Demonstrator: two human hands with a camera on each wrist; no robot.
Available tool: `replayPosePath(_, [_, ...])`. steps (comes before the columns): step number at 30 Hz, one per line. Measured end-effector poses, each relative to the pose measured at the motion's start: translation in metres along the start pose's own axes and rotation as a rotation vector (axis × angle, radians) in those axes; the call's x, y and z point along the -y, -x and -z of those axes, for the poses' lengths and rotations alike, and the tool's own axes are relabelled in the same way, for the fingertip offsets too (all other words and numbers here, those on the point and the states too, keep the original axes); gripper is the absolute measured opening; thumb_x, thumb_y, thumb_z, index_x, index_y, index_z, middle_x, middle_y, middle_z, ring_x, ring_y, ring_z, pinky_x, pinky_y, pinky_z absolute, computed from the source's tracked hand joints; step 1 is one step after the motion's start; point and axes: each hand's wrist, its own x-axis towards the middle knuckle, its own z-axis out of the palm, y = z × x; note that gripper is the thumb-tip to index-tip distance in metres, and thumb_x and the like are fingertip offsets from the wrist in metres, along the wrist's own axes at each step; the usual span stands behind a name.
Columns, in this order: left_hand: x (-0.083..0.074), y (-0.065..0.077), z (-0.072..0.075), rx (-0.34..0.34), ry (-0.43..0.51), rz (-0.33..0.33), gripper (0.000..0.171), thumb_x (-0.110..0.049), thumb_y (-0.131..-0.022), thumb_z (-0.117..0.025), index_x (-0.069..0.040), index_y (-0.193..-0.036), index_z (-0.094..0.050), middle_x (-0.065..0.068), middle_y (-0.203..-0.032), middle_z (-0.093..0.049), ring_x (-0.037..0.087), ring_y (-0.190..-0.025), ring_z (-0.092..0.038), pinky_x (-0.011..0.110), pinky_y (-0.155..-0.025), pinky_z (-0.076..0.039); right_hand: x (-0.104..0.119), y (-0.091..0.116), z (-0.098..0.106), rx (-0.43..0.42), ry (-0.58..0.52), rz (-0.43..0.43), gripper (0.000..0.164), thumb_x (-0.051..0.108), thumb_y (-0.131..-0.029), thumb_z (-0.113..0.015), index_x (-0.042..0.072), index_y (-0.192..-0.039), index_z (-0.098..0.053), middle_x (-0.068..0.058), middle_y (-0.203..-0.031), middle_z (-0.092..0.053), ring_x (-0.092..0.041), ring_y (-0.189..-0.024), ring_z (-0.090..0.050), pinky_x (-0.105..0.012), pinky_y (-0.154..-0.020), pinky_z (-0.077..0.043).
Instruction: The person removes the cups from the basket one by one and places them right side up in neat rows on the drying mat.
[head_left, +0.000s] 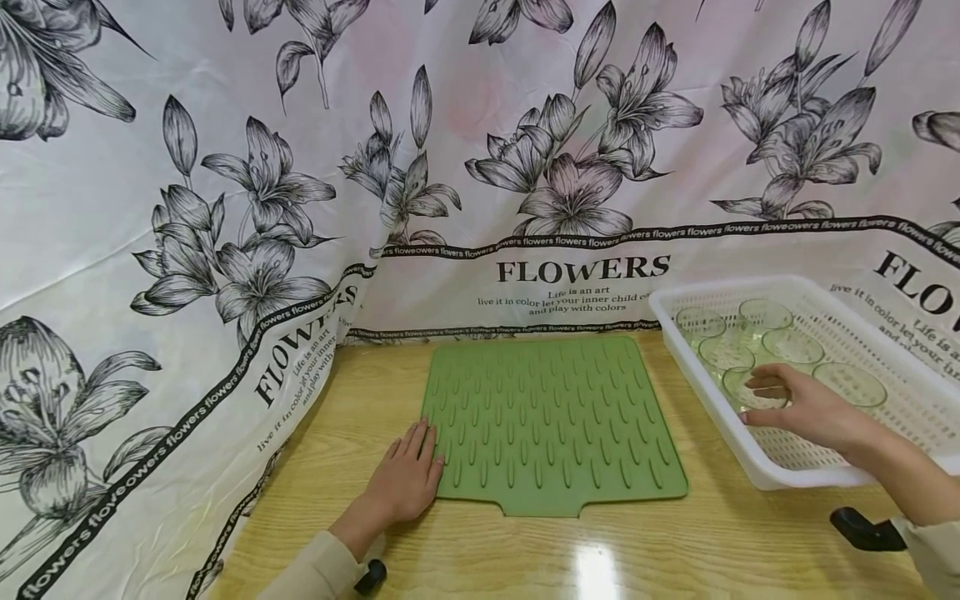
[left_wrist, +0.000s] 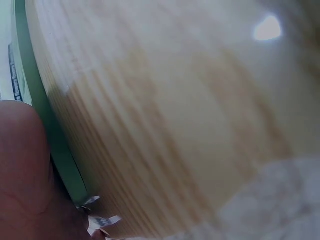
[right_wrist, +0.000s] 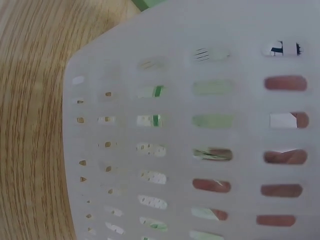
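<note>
- rt hand (head_left: pixel 813 408) is sitting over the nearest-left green-tinted glass cup (head_left: pixel 753 402), fingers & thumb spanning its rim; can't tell if they're actually gripping it
- that cup is standing inside the white perforated plastic basket (head_left: pixel 708 400), over on the rt; approx five other glass cups (head_left: pixel 792 346) are crowding behind & beside it
- lt hand (head_left: pixel 408 475) is lying relaxed, fingers extended, along the lt edge of the green ridged drying mat (head_left: pixel 555 433), holding nothing
- risk no. 1: smooth glass could be slipping if the fingers are catching only the thin rim
- risk no. 2: a sideways pull could be knocking it into a neighbour, rims being so close; poss. chips
- risk no. 3: a low lift could be clipping the basket wall & tipping the cup
- mat could be skidding too, if the lt hand's pushing sideways
- surface: glossy wood-grain table (head_left: pixel 637 542) is carrying mat & basket side by side, bright glare showing at the nr edge
- room: white floral fabric (head_left: pixel 435 183) is hanging behind & to the lt, wrinkling a bit, "flowers" lettering running along its lower band
</note>
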Motion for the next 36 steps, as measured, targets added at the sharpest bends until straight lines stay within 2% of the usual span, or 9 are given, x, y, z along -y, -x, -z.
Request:
replayPosePath(4, [-0.001, 0.0, 0.002, -0.002, 0.001, -0.001, 0.06, -0.033, -0.113, -0.032, 0.003, -0.161, -0.024, 0.022, -0.168, -0.017, 0.039, -0.155, -0.018, 0.058, -0.122, -0.022, 0.004, 0.001, 0.002, -0.025, 0.006, 0.003, 0.086, 0.028, -0.096, -0.074, -0.02, -0.149, -0.024, -0.043, -0.143, -0.041, -0.061, -0.126, -0.043, -0.071, -0.094, -0.043])
replayPosePath(11, [0.007, -0.005, -0.01, -0.03, -0.04, -0.007, 0.061, -0.037, -0.113, -0.029, 0.001, -0.162, -0.024, 0.019, -0.169, -0.017, 0.036, -0.156, -0.018, 0.057, -0.122, -0.024, 0.01, 0.003, 0.005, -0.058, -0.003, 0.007, 0.091, 0.032, -0.097, -0.073, -0.017, -0.153, -0.02, -0.041, -0.145, -0.041, -0.06, -0.129, -0.041, -0.075, -0.095, -0.038])
replayPosePath(20, [0.009, -0.005, -0.013, -0.039, -0.045, -0.011, 0.061, -0.038, -0.113, -0.028, 0.0, -0.161, -0.025, 0.019, -0.169, -0.018, 0.036, -0.155, -0.019, 0.057, -0.122, -0.023, 0.017, 0.006, 0.007, -0.068, -0.056, 0.007, 0.09, 0.029, -0.099, -0.071, -0.013, -0.156, -0.016, -0.04, -0.149, -0.037, -0.061, -0.133, -0.037, -0.072, -0.096, -0.041])
replayPosePath(23, [0.008, -0.003, -0.013, -0.036, -0.038, -0.009, 0.061, -0.037, -0.113, -0.028, 0.001, -0.161, -0.025, 0.019, -0.169, -0.018, 0.036, -0.155, -0.019, 0.057, -0.122, -0.023, 0.017, 0.007, 0.006, -0.081, -0.058, 0.007, 0.088, 0.03, -0.099, -0.071, -0.01, -0.157, -0.019, -0.037, -0.149, -0.04, -0.055, -0.132, -0.041, -0.053, -0.094, -0.052])
replayPosePath(24, [0.007, -0.002, -0.013, -0.04, -0.035, -0.012, 0.062, -0.037, -0.113, -0.028, 0.001, -0.161, -0.025, 0.019, -0.169, -0.018, 0.037, -0.155, -0.019, 0.057, -0.122, -0.023, 0.017, 0.007, 0.006, -0.084, -0.064, 0.012, 0.087, 0.03, -0.099, -0.071, -0.01, -0.157, -0.019, -0.037, -0.149, -0.04, -0.055, -0.132, -0.042, -0.051, -0.094, -0.052])
replayPosePath(27, [0.005, 0.001, -0.011, -0.047, -0.021, -0.022, 0.061, -0.036, -0.113, -0.028, 0.002, -0.161, -0.025, 0.021, -0.168, -0.019, 0.038, -0.155, -0.02, 0.059, -0.121, -0.024, 0.017, 0.009, 0.007, -0.098, -0.066, 0.009, 0.087, 0.033, -0.099, -0.071, -0.008, -0.157, -0.021, -0.035, -0.15, -0.041, -0.052, -0.132, -0.043, -0.029, -0.086, -0.052])
replayPosePath(29, [0.005, 0.0, -0.011, -0.05, -0.019, -0.025, 0.061, -0.036, -0.113, -0.028, 0.002, -0.161, -0.025, 0.021, -0.168, -0.019, 0.038, -0.155, -0.02, 0.059, -0.121, -0.024, 0.018, 0.009, 0.009, -0.108, -0.068, 0.007, 0.087, 0.034, -0.099, -0.071, -0.007, -0.158, -0.022, -0.034, -0.15, -0.041, -0.051, -0.132, -0.043, -0.026, -0.084, -0.051])
replayPosePath(31, [0.006, -0.001, -0.011, -0.053, -0.018, -0.024, 0.061, -0.036, -0.113, -0.029, 0.002, -0.161, -0.026, 0.021, -0.168, -0.019, 0.038, -0.154, -0.021, 0.058, -0.121, -0.024, 0.021, 0.009, 0.009, -0.115, -0.075, 0.005, 0.086, 0.035, -0.099, -0.07, -0.007, -0.158, -0.022, -0.033, -0.15, -0.041, -0.053, -0.133, -0.04, -0.028, -0.085, -0.051])
replayPosePath(36, [0.008, -0.002, -0.013, -0.054, -0.02, -0.014, 0.061, -0.036, -0.113, -0.03, 0.002, -0.161, -0.027, 0.02, -0.168, -0.018, 0.037, -0.155, -0.02, 0.057, -0.122, -0.024, 0.029, 0.011, 0.012, -0.131, -0.065, -0.02, 0.086, 0.038, -0.1, -0.068, -0.005, -0.158, -0.022, -0.032, -0.151, -0.041, -0.052, -0.134, -0.038, -0.056, -0.093, -0.049])
